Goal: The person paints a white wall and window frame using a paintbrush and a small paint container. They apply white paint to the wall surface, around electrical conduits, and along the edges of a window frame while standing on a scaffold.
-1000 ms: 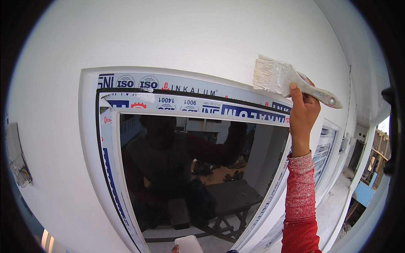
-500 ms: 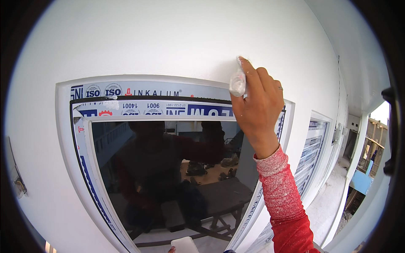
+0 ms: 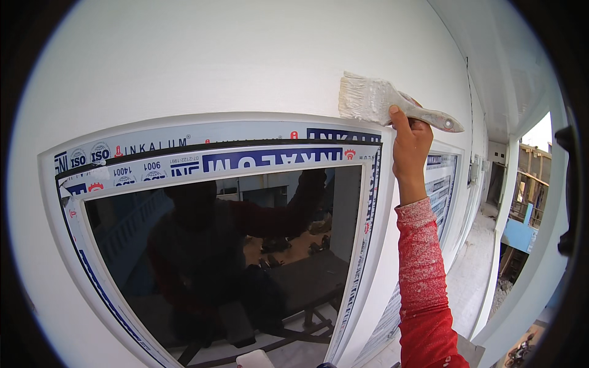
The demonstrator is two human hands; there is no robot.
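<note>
My right hand [image 3: 411, 144] is closed round the handle of a wide paintbrush [image 3: 374, 99] coated in white paint. The brush lies sideways, bristles to the left and the handle's holed end to the right. Its bristles are at the white wall [image 3: 245, 73], just above the upper right corner of a window frame [image 3: 276, 158]; whether they press on it I cannot tell. A white, round-cornered object [image 3: 254, 360] shows partly at the lower edge. My left hand is out of view.
Printed protective film covers the window frame around dark, reflective glass [image 3: 227, 264]. A second film-covered window [image 3: 440, 184] is farther right along the wall. Beyond it runs a pale walkway [image 3: 469, 251], with a white post [image 3: 521, 276] at the right.
My right hand has turned the brush from nearly end-on to broadside, and its wrist has shifted right. The view has swung, so the window sits farther left. A fingertip beside the white object has disappeared.
</note>
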